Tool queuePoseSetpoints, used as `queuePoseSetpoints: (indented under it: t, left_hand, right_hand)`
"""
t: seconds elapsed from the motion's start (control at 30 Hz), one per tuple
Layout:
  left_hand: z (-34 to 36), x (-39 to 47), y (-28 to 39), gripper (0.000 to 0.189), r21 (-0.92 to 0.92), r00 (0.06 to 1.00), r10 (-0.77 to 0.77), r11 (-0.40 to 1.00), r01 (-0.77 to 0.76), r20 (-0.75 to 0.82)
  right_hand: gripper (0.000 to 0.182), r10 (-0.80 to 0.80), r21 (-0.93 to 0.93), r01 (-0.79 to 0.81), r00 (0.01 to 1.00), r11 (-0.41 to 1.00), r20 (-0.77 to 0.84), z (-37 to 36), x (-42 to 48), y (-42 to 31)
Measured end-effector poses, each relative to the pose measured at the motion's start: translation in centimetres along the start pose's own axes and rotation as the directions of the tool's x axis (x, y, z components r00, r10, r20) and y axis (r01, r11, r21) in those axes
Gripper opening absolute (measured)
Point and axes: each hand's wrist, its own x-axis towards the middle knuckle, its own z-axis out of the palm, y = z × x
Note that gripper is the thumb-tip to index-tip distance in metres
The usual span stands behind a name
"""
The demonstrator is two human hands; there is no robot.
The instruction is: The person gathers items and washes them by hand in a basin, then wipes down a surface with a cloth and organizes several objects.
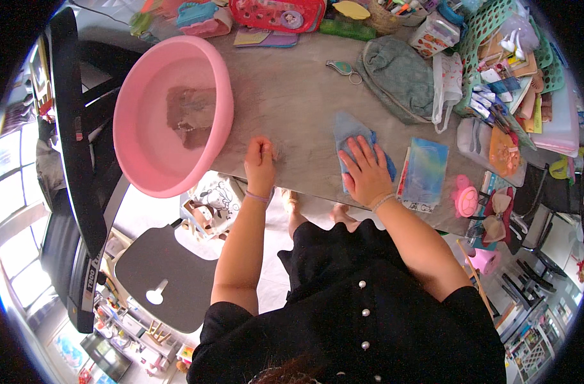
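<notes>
On the grey cloth-covered tabletop (pixel 292 96), a blue cloth (pixel 352 126) lies under my right hand (pixel 369 168). That palm is down flat on it, fingers slightly spread, and folds of the cloth stick out past the fingertips and on both sides. My left hand (pixel 260 163) is curled into a loose fist near the table's front edge, with nothing visible in it. Left of it stands a pink plastic basin (pixel 138 120) containing water and a submerged brownish cloth (pixel 191 110). Just right of my right hand is a blue-covered booklet (pixel 425 165).
A grey-green fabric pouch (pixel 397 79) and nail clippers (pixel 340 67) lie farther back. Clutter fills a green plastic basket (pixel 484 33) at right. A red pencil case (pixel 277 14) sits at the back. Below left are a dark-seated chair (pixel 176 273) and a black machine (pixel 71 144).
</notes>
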Motion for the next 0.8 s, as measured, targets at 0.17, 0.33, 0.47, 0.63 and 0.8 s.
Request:
queuePoseSetpoints:
  t: [0.17,0.33,0.47,0.63,0.8]
  left_hand:
    - [-1.1,-4.3,1.0,0.006,-0.279,0.94,-0.334,0.911,0.304,-0.068]
    - [-4.8,-8.0,1.3,0.013,-0.594,0.762,-0.648,0.611,0.523,0.004]
    - [-7.7,-8.4,1.9,0.017,-0.564,0.736,-0.676,0.592,0.575,0.041]
    - [-9.7,-6.7,5.0,0.015,-0.515,0.725,-0.679,0.585,0.627,0.113]
    - [-13.2,-6.9,5.1,0.016,-0.362,0.681,-0.714,0.599,0.714,0.161]
  right_hand:
    - [0.049,0.001,-0.02,-0.001,1.0,1.0,-0.007,0.0,0.2,-0.2]
    - [0.05,0.033,-0.06,-0.033,0.999,0.998,-0.011,0.1,0.7,-1.2]
    - [0.051,-0.008,-0.05,0.008,1.0,0.999,-0.003,1.2,7.4,-2.8]
    - [0.051,-0.206,-0.011,0.206,0.978,0.978,0.023,5.4,13.8,-9.4]
    - [0.052,-0.336,0.119,0.319,0.924,0.94,0.18,3.7,6.5,-9.3]
